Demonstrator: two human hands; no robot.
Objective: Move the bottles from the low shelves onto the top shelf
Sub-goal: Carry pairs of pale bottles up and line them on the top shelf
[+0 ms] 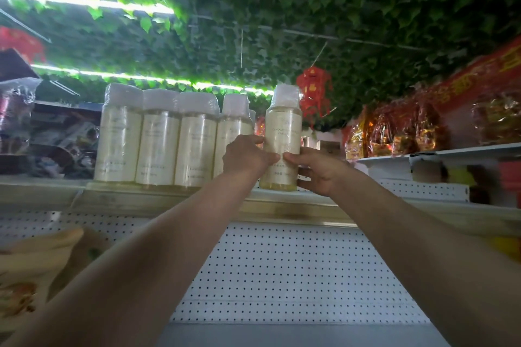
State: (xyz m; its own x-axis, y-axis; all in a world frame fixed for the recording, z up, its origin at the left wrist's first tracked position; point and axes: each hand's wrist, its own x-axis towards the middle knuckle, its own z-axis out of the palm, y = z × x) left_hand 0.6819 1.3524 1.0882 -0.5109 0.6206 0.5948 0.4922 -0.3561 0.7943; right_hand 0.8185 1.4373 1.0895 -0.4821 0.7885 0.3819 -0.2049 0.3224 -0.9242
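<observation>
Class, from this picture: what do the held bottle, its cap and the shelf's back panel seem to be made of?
Bottle: likely clear plastic under glossy shrink film; yellowish liquid shows at the base, and the film glints.
Cap: probably white matte plastic, film-wrapped.
Back panel: apparently white painted metal pegboard, with regular rows of holes.

The top shelf (169, 200) in front of me has a pale wooden front edge. On it four cream bottles (160, 138) with white caps, wrapped in clear film, stand upright side by side, touching. Just to their right one more bottle (282, 132) stands upright on the shelf. Left of the row lie dark wrapped packages (56, 132). A white shelf (451, 153) on the right carries red and gold packs (394, 129).
</observation>
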